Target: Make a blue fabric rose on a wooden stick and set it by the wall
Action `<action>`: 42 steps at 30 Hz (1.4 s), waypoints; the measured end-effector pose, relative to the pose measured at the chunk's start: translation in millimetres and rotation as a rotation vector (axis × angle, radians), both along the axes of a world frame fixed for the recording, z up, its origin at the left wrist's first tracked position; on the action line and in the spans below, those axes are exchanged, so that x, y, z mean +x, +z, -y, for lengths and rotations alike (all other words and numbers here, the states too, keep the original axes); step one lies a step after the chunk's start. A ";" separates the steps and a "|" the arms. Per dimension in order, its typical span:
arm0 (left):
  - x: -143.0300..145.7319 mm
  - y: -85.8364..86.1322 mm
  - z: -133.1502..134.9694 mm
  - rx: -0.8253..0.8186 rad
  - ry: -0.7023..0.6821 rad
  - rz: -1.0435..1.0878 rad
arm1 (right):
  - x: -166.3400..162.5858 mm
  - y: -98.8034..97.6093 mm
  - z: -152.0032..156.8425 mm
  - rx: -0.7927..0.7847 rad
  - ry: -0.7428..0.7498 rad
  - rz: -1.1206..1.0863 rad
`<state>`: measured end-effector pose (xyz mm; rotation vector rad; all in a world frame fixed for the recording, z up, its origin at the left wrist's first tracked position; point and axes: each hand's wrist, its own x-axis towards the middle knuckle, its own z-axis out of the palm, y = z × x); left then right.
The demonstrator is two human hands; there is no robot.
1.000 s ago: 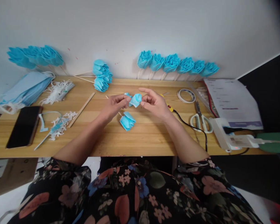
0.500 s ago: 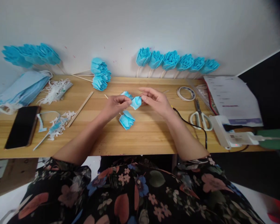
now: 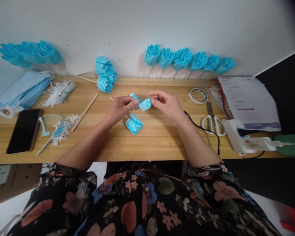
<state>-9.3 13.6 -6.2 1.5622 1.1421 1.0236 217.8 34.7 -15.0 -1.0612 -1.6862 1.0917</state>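
Observation:
Above the middle of the table, a small light-blue folded petal [image 3: 145,104] of soft sheet material is held between my hands. My right hand [image 3: 167,104] pinches its right end with thumb and forefinger. My left hand [image 3: 124,107] is closed in a pinch at its left corner, where the exact contact is hard to see. Just behind lies a blue flower [image 3: 135,97], partly hidden by my fingers and the petal. Nearer to me, another blue flower [image 3: 134,124] lies on the wood, its stick running under my left hand.
Blue flowers on sticks [image 3: 182,59] lean against the wall. On the left are face masks [image 3: 24,90], a phone [image 3: 24,131], white cords [image 3: 59,93] and wooden sticks [image 3: 85,113]. To the right sit a tape roll [image 3: 198,96], scissors [image 3: 213,121], a power strip [image 3: 238,137] and papers [image 3: 248,101].
The petal has turned in my fingers and now lies more sideways, lifted slightly. Both hands stay close together; the view has shifted a little.

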 end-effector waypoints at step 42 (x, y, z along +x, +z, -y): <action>-31.4 -23.0 -34.5 0.346 -0.259 -0.785 | -14.4 -5.5 -8.1 0.282 0.036 0.592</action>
